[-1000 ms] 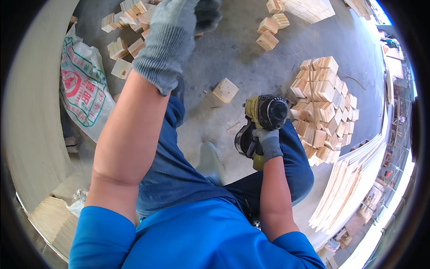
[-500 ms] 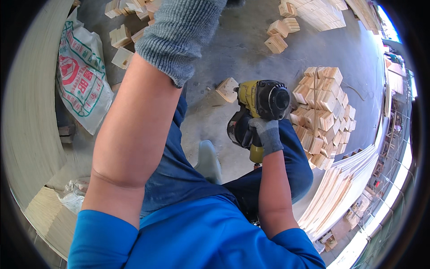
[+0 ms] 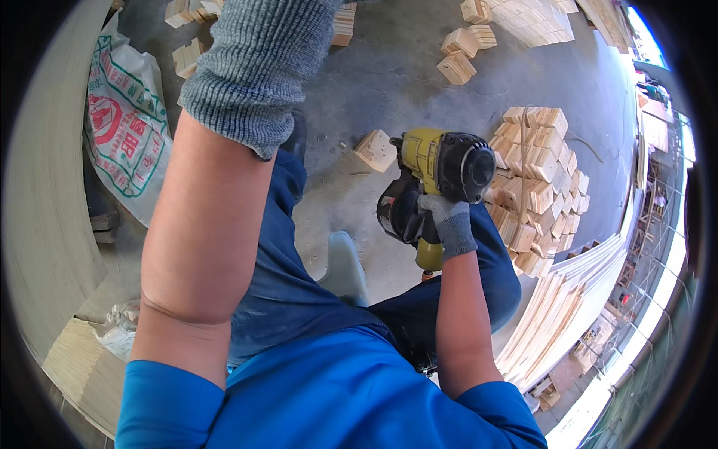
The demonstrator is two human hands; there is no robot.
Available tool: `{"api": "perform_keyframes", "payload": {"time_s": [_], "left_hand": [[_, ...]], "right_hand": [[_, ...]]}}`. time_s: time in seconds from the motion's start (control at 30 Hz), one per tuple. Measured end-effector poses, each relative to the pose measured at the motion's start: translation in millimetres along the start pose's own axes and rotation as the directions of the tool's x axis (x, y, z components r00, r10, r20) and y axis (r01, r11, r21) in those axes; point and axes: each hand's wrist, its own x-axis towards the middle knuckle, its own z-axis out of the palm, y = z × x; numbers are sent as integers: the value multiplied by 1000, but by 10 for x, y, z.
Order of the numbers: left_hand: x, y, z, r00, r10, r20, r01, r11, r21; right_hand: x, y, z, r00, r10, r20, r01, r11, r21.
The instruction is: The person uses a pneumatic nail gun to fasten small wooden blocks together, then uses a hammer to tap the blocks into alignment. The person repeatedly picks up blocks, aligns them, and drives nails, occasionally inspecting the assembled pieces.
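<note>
My right hand [image 3: 446,223], in a grey knit glove, grips the handle of a yellow and black coil nail gun [image 3: 424,161]. The tool hangs over my right thigh, its nose pointing left and its round black cap to the right. Just left of the nose, a small wooden block [image 3: 375,151] lies on the concrete floor. My left hand [image 3: 273,52], gloved in grey too, reaches far forward past the top edge; only its cuff and back show, so the fingers and anything in them are hidden.
Banded wooden blocks [image 3: 535,168] are stacked at right, with thin wood sheets [image 3: 565,310] nearer me. Loose blocks [image 3: 458,67] lie at the far right, others [image 3: 187,56] at the far left. A white printed sack [image 3: 131,127] rests beside pale boards [image 3: 48,172] at left.
My left arm has swung a little to the left. The nail gun stays in my right hand and has shifted slightly right. The whole view has moved a little.
</note>
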Motion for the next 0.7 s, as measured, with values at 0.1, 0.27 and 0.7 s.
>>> {"api": "perform_keyframes", "payload": {"time_s": [0.1,0.27,0.7], "left_hand": [[-64,32,93,998,30,-51,-28,999,43],[-88,-18,160,999,11,-37,-9,999,52],[42,-372,337,989,26,146,-29,999,19]], "right_hand": [[-65,123,-48,994,103,21,-104,994,35],[-111,314,-26,994,111,-12,-112,993,-41],[-298,439,68,994,71,-78,-61,991,118]]}}
